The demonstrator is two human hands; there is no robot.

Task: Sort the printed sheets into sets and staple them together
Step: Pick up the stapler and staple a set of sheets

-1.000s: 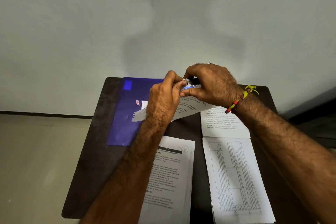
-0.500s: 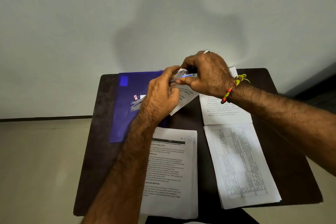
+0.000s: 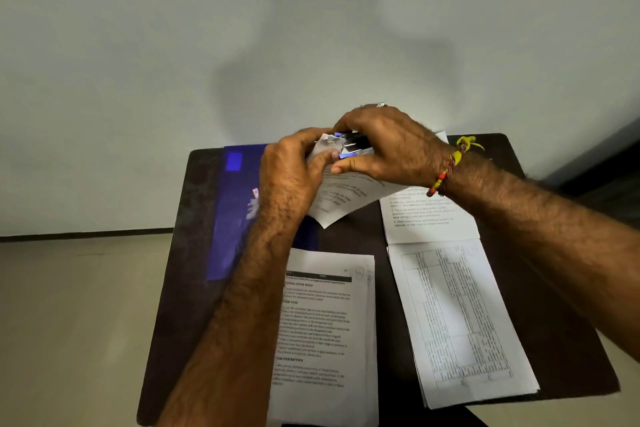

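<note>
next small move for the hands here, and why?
Probably squeeze the stapler shut. The right hand is wrapped around it, the left hand pinches the corner of the held sheets at its mouth, so the set looks lined up.

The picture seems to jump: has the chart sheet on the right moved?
No. The chart sheet still lies with its top edge against the text sheet on the desk; only the camera shifted.

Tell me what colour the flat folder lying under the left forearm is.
Deep blue, with a lighter blue rectangle near its far corner. The flat plastic folder shows in the head view.
</note>
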